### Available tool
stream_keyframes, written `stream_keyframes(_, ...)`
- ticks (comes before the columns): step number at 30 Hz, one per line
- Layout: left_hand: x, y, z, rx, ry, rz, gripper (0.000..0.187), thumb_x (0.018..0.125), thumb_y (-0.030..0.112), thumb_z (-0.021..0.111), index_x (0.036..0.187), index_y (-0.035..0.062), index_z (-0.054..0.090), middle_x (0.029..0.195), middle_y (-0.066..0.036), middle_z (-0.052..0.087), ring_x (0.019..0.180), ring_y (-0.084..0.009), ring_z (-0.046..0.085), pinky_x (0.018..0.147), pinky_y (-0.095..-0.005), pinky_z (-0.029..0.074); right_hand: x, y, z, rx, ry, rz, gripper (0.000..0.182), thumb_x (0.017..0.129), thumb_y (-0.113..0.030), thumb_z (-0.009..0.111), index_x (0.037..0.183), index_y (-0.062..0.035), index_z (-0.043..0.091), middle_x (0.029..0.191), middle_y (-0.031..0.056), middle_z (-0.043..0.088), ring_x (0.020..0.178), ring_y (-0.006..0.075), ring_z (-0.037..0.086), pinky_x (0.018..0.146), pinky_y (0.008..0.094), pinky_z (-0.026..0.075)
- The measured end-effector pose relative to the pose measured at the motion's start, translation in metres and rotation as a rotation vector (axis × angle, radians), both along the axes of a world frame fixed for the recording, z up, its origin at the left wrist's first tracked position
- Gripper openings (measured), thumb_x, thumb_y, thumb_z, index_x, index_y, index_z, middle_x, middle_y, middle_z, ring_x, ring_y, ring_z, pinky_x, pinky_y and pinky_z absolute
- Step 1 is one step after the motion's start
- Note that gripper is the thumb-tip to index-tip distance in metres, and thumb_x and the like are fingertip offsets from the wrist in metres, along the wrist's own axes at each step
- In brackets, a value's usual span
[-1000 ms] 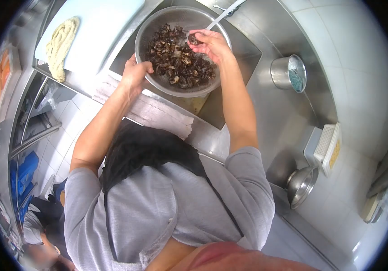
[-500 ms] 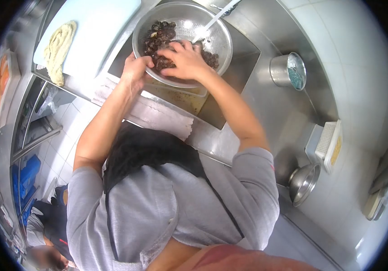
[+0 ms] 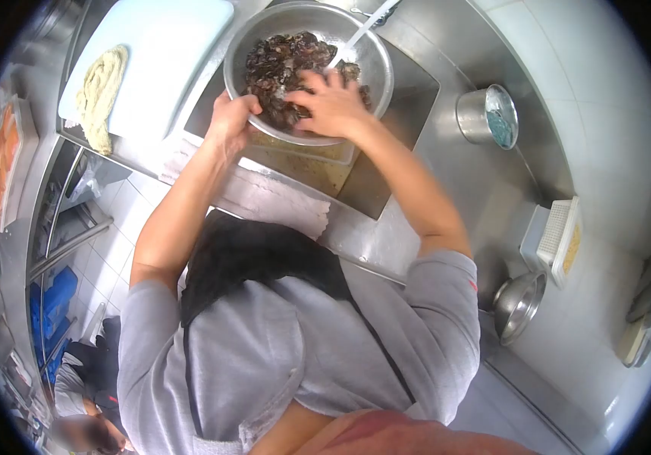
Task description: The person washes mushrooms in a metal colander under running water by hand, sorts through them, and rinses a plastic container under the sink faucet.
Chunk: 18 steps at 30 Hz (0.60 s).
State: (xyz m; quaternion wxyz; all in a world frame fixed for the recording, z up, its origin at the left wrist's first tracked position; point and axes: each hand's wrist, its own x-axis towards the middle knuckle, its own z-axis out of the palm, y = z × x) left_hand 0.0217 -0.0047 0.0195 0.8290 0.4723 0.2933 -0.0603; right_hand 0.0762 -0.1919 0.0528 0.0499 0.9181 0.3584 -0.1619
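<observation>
cutting board [image 3: 160,53]: white, on the counter at upper left
cloth [image 3: 100,85]: pale yellow, bunched, lying along the board's left edge
small steel pot [image 3: 487,117]: on the steel counter, near the tiled wall; blue-green item inside
white plastic basket [image 3: 558,241]: against the wall, tipped on edge
steel bowl [image 3: 519,305]: just below the basket, tilted
towel [image 3: 276,201]: white, draped over the counter's front edge
tray [image 3: 1,163]: far left, orange contents
</observation>
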Motion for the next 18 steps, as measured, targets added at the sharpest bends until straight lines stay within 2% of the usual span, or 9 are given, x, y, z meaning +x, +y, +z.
stream_keyframes(1,-0.001,0.003,-0.003,0.002,0.0,0.041,0.034,0.068,-0.009,0.053,0.102,-0.0012,0.051,0.083,-0.007,0.053,0.067,-0.0175,0.054,0.052,-0.0333,0.049,0.005,-0.009,-0.002,-0.051,-0.028,-0.087,0.065,0.079,-0.038,0.073,0.138,-0.0359,0.046,0.148,0.0133,0.032,0.129,0.0484,0.036,0.1,0.0618,0.037)
stream_keyframes(3,0.0,0.002,-0.011,0.056,0.023,-0.04,0.035,0.068,-0.009,0.054,0.102,-0.001,0.051,0.081,-0.006,0.052,0.066,-0.0168,0.053,0.053,-0.0336,0.048,0.034,-0.028,-0.024,0.117,0.014,-0.256,0.063,0.077,-0.029,0.075,0.134,-0.0309,0.05,0.139,0.0201,0.037,0.121,0.05,0.041,0.095,0.0591,0.044)
stream_keyframes(4,-0.001,-0.002,-0.004,0.081,0.035,-0.085,0.035,0.068,-0.009,0.054,0.102,-0.0009,0.051,0.08,-0.005,0.052,0.066,-0.0165,0.052,0.054,-0.0337,0.048,0.037,-0.021,-0.026,0.177,-0.023,-0.322,0.062,0.075,-0.018,0.075,0.132,-0.0239,0.05,0.131,0.024,0.04,0.113,0.0482,0.047,0.093,0.0513,0.048)
stream_keyframes(7,0.002,-0.024,0.007,0.118,-0.02,-0.087,0.034,0.068,-0.009,0.054,0.101,-0.0018,0.052,0.078,-0.005,0.053,0.068,-0.0165,0.052,0.059,-0.0323,0.048,0.031,0.01,-0.034,0.383,-0.029,-0.462,0.055,0.078,-0.01,0.068,0.13,-0.0148,0.05,0.126,0.0316,0.042,0.109,0.0521,0.047,0.096,0.0527,0.045)
stream_keyframes(9,0.007,-0.012,-0.009,0.094,-0.051,-0.08,0.034,0.067,-0.01,0.053,0.1,-0.0022,0.053,0.078,-0.006,0.054,0.068,-0.0169,0.052,0.06,-0.0323,0.048,0.016,0.002,-0.044,0.402,0.03,-0.123,0.05,0.083,-0.01,0.061,0.131,-0.0194,0.052,0.134,0.0326,0.038,0.121,0.0534,0.04,0.1,0.0554,0.042)
stream_keyframes(11,0.005,-0.006,0.003,0.021,-0.036,-0.016,0.034,0.067,-0.01,0.053,0.1,-0.0024,0.053,0.078,-0.006,0.054,0.066,-0.0177,0.053,0.057,-0.0339,0.048,0.006,-0.008,-0.015,0.152,0.034,-0.025,0.05,0.083,-0.01,0.06,0.131,-0.0217,0.053,0.137,0.0284,0.038,0.125,0.0523,0.037,0.1,0.0561,0.042)
stream_keyframes(15,-0.002,-0.012,-0.009,0.071,0.014,-0.098,0.031,0.069,-0.008,0.053,0.099,-0.001,0.053,0.077,-0.005,0.053,0.062,-0.0172,0.052,0.051,-0.0345,0.048,0.052,-0.02,-0.035,0.222,-0.051,-0.39,0.047,0.086,-0.02,0.06,0.132,-0.0161,0.051,0.136,0.0226,0.043,0.127,0.0459,0.038,0.098,0.0485,0.046)
stream_keyframes(17,-0.001,-0.03,-0.004,0.091,-0.007,-0.112,0.031,0.068,-0.009,0.054,0.098,-0.0007,0.053,0.076,-0.004,0.052,0.064,-0.0157,0.051,0.052,-0.0324,0.047,0.056,0.008,-0.037,0.307,0.028,-0.504,0.047,0.09,-0.03,0.057,0.134,-0.0165,0.049,0.137,0.0238,0.041,0.126,0.0462,0.038,0.099,0.0527,0.043)
stream_keyframes(18,0.003,-0.03,-0.005,0.087,-0.015,-0.121,0.032,0.068,-0.009,0.054,0.099,-0.0017,0.054,0.078,-0.005,0.054,0.066,-0.0163,0.052,0.055,-0.0325,0.048,0.04,0.022,-0.037,0.367,-0.038,-0.436,0.051,0.091,-0.039,0.056,0.135,-0.0175,0.046,0.14,0.0253,0.037,0.128,0.0448,0.037,0.1,0.0578,0.04)
